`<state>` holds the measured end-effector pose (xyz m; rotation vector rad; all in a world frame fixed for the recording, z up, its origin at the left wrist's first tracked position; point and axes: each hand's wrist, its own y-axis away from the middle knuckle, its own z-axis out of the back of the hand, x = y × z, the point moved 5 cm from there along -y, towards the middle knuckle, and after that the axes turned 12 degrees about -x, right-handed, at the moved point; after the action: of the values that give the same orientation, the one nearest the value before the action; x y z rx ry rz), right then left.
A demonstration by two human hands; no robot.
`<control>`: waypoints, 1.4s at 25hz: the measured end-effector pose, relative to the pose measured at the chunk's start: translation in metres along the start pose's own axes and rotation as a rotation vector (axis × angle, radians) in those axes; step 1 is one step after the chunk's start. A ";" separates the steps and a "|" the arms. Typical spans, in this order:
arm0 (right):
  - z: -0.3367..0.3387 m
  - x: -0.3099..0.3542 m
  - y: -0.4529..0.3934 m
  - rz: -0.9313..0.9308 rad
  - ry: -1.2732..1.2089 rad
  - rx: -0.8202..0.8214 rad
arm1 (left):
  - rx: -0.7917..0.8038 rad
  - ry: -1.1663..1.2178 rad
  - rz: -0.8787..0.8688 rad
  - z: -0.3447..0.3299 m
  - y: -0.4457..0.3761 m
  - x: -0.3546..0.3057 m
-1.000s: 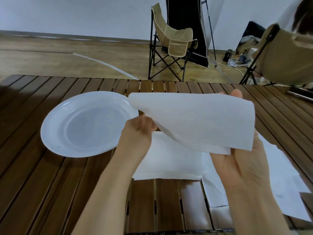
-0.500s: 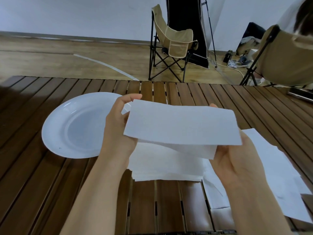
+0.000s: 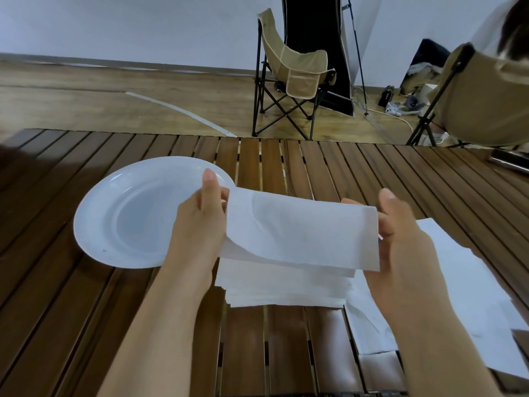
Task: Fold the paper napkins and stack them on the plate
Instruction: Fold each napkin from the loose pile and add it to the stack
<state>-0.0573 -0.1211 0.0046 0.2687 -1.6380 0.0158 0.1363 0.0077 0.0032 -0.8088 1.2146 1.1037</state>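
Holding the folded napkin (image 3: 303,233) above the tabletop (image 3: 57,310), the left hand (image 3: 200,224) pinches its left edge beside the empty plate (image 3: 120,213) and the right hand (image 3: 400,239) pinches its right edge. Paper this thin is likely light, limp and easily torn; grip at opposite edges.

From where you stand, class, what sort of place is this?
Probably an indoor studio or recording room set up camping-style: a slatted wooden table, a folding camp chair on the wood floor, and a black backdrop panel against the plain wall.
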 end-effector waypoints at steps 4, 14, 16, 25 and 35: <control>0.000 -0.008 -0.006 0.066 0.140 -0.047 | 0.051 -0.118 0.049 -0.002 0.000 0.006; 0.011 -0.028 -0.017 0.014 0.408 -0.126 | 0.054 -0.440 -0.066 -0.005 -0.007 0.025; 0.011 -0.027 -0.017 0.048 0.522 -0.155 | 0.040 -0.520 -0.109 -0.007 -0.008 0.027; 0.002 -0.024 -0.013 0.183 0.713 -0.181 | 0.005 -0.657 -0.156 -0.002 -0.003 0.024; -0.004 -0.028 -0.010 0.145 0.797 -0.093 | -0.082 -0.618 -0.113 0.000 -0.004 0.027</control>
<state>-0.0497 -0.1258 -0.0239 0.0520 -0.8586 0.1385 0.1399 0.0124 -0.0238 -0.5267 0.6023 1.1966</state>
